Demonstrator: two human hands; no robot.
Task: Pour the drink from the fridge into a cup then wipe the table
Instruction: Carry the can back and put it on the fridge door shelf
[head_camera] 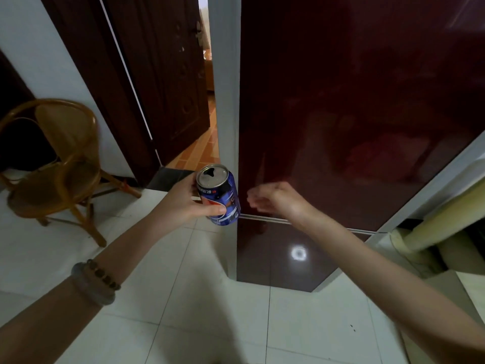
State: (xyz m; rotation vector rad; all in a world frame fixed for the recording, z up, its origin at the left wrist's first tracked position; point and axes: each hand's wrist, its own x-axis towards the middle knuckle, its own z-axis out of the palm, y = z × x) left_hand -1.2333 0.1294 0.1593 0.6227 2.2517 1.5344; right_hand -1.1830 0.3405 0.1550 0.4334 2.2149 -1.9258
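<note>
From the head camera, the left hand point(187, 199) holds a blue soda can point(220, 194) upright, slightly tilted, its fingers point(214, 210) wrapped round the can's body so that the thumb lies across the front of the label. The can's top faces the camera and its mouth is open. Just right of those fingers stands the fridge point(354, 114), tall with glossy dark red doors; the can sits in front of the fridge's pale left edge. The right hand point(273, 197) hangs in front of the upper door near the seam between the two doors, fingers loosely curled and holding nothing; whether they touch the door cannot be told. On the left forearm are a bead bracelet point(103, 275) and a grey bangle point(90, 287). Well left of the can stands a rattan chair point(56, 164) on the white tiled floor point(199, 311), and beyond the fingers a dark wooden door point(157, 74) stands ajar.
</note>
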